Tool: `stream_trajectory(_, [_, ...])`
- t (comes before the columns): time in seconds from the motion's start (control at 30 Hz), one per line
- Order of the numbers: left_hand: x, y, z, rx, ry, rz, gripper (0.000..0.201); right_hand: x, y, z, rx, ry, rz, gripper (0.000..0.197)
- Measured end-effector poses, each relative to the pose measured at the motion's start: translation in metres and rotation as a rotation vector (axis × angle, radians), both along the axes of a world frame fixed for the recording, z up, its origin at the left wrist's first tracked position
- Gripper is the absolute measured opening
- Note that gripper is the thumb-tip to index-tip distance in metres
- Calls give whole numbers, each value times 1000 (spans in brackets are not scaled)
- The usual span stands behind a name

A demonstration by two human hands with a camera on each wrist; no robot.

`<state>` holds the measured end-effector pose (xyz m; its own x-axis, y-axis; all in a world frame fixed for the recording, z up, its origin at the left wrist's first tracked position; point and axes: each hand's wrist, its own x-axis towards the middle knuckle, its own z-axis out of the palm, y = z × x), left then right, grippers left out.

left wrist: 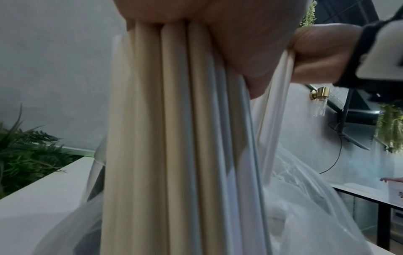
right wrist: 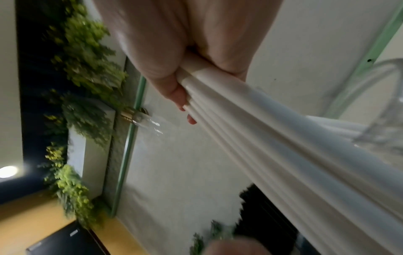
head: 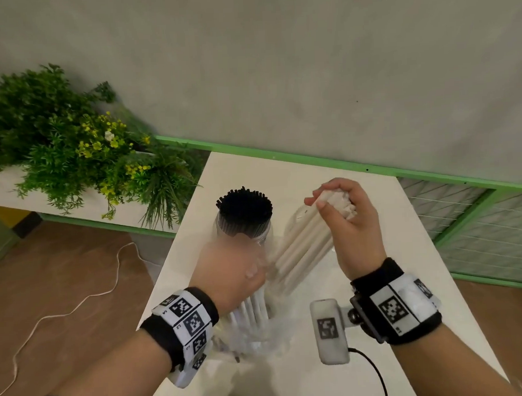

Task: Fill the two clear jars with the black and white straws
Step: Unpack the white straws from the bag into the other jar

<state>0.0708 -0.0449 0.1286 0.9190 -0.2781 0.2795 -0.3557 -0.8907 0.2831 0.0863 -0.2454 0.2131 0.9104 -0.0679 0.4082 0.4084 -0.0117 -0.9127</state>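
Observation:
A clear jar (head: 257, 238) packed with black straws (head: 243, 209) stands upright on the white table (head: 374, 222). My right hand (head: 344, 212) grips the top of a tilted bundle of white straws (head: 300, 244) just right of that jar. My left hand (head: 242, 270), blurred, grips a second bunch of white straws (head: 252, 309) whose lower ends sit in a clear plastic bag (head: 257, 338). The left wrist view shows these straws (left wrist: 174, 138) hanging from my left hand (left wrist: 218, 25). In the right wrist view, my right hand (right wrist: 174, 51) holds its straws (right wrist: 272, 138) beside a blurred clear glass rim (right wrist: 383, 96).
A planter of green plants with yellow flowers (head: 72, 140) stands left of the table. A green rail (head: 312, 159) runs along the wall behind it, with wire mesh (head: 479, 218) to the right. A white cord (head: 79, 304) lies on the floor at left.

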Motion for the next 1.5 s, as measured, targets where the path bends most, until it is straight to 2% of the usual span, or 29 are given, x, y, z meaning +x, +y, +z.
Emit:
stream_trajectory(0.2, [0, -4, -1, 15, -9, 28, 20, 24, -36, 40, 95, -111, -128, 29])
stream_trajectory(0.33, [-2, -6, 0, 39, -12, 33, 22, 41, -53, 54, -2, -177, -220, 29])
stream_trajectory(0.47, [-3, -6, 1, 44, -20, 43, 22, 60, -59, 42, -133, -133, -239, 28])
stream_trajectory(0.67, [-4, -6, 2, 14, -26, 39, 19, 78, -59, 15, -216, -86, -214, 25])
stream_trajectory(0.83, [-4, -5, 3, 5, -7, 30, 19, 83, -53, -19, -261, 58, -200, 25])
stream_trajectory(1.0, [-5, -4, 3, 4, 5, 27, 19, 86, -56, -57, -535, 295, -118, 17])
stream_trajectory(1.07, [-4, -3, 4, 3, 15, 25, 20, 84, -61, -66, -666, 313, -90, 21])
stream_trajectory(1.13, [-4, -3, 5, -3, 27, 26, 22, 75, -62, -67, -764, 167, -129, 33])
stream_trajectory(1.2, [-3, -2, 5, -7, 36, 27, 24, 54, -51, -63, -782, -95, -152, 26])
stream_trajectory(1.27, [-3, -3, 4, -7, 40, 28, 24, 25, -33, -65, -825, -281, 5, 22])
stream_trajectory(1.33, [-2, -4, 4, -8, 41, 28, 25, -1, -16, -83, -1022, -316, 215, 30])
stream_trajectory(1.37, [-2, -4, 4, -9, 42, 28, 25, -11, -9, -94, -1169, -271, 292, 39])
stream_trajectory(1.43, [-3, -5, 5, 4, 53, 20, 27, -23, 1, -112, -1465, -69, 409, 59])
stream_trajectory(1.5, [-5, -3, 9, 21, 87, 5, 32, -28, 7, -124, -1614, 136, 487, 70])
